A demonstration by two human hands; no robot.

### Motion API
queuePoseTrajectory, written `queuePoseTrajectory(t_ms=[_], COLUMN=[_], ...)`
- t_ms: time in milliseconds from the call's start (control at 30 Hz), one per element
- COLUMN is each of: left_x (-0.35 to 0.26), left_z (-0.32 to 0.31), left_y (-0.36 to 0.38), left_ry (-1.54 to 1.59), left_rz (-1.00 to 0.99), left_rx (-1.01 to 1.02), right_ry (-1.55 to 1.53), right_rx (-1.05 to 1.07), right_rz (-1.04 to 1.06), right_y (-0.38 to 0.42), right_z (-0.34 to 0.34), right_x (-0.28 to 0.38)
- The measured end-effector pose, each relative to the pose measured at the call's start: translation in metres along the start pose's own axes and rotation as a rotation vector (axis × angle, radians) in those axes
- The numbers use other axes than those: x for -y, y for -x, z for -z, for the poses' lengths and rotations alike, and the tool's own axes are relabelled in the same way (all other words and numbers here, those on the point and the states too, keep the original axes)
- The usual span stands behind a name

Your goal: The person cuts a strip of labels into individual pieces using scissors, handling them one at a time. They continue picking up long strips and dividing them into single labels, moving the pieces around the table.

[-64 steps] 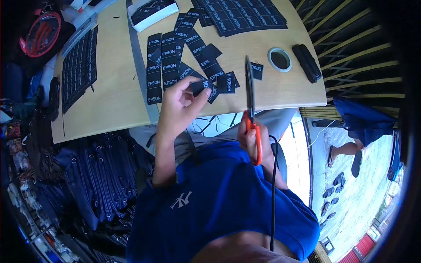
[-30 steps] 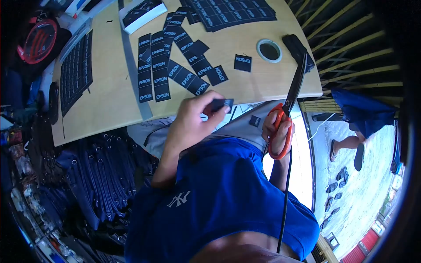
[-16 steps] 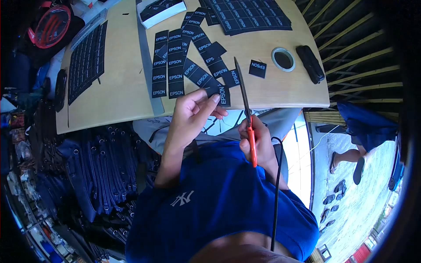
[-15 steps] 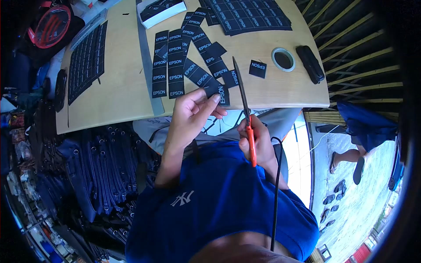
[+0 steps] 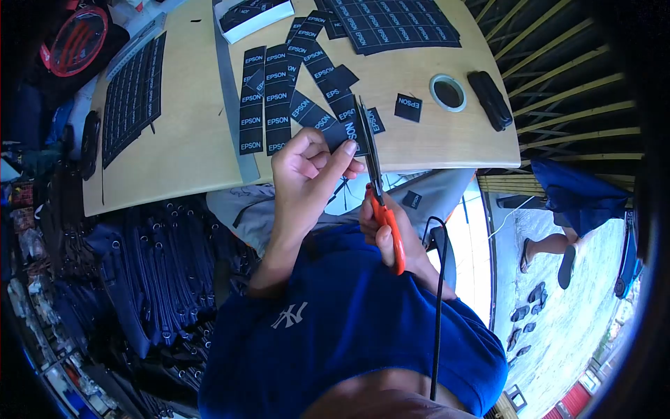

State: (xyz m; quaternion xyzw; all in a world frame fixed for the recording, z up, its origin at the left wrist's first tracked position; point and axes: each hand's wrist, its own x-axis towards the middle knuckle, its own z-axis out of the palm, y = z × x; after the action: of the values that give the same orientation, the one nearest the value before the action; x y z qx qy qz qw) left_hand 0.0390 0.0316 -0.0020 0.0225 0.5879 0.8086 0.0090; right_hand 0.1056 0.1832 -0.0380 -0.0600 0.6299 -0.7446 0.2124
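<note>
My left hand (image 5: 310, 164) pinches a black label strip (image 5: 351, 130) printed EPSON between thumb and fingers, just above the table's near edge. My right hand (image 5: 394, 223) is closed around the orange handles of a pair of scissors (image 5: 373, 167). The blades point up and away, slightly parted, right against the right side of the held strip. Part of the strip is hidden by my left fingers. A single cut label (image 5: 409, 107) lies on the table to the right, and another small label (image 5: 412, 200) rests on my lap.
Several label strips (image 5: 278, 98) lie beyond my left hand on the table (image 5: 188, 140). Larger label sheets (image 5: 398, 24), a white box (image 5: 257, 21), a tape roll (image 5: 448, 93) and a black case (image 5: 489, 100) stand around them. Dark straps (image 5: 160, 272) hang at left; a person's leg (image 5: 551, 246) shows at right.
The scissors have moved left, from apart to against the held strip. My left hand has barely shifted. A label on my lap has come into view beside my right hand.
</note>
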Motion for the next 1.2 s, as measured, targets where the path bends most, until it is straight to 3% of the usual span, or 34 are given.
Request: queuePoseTrajectory(t_ms=[500, 767, 1200], left_x=[-0.0002, -0.0007, -0.0016], left_z=[0.0020, 0.0016, 0.0024], left_y=[0.0043, 0.0056, 0.0092], left_ry=[-0.012, -0.012, 0.012], left_rz=[-0.050, -0.048, -0.062], left_rx=[0.015, -0.011, -0.010], right_ry=[0.026, 0.222, 0.326], right_rx=[-0.028, -0.027, -0.101], right_rz=[0.007, 0.171, 0.048], right_y=[0.0013, 0.0038, 0.0049], right_z=[-0.0018, 0.0023, -0.0036], right_x=[0.0018, -0.0012, 0.0029])
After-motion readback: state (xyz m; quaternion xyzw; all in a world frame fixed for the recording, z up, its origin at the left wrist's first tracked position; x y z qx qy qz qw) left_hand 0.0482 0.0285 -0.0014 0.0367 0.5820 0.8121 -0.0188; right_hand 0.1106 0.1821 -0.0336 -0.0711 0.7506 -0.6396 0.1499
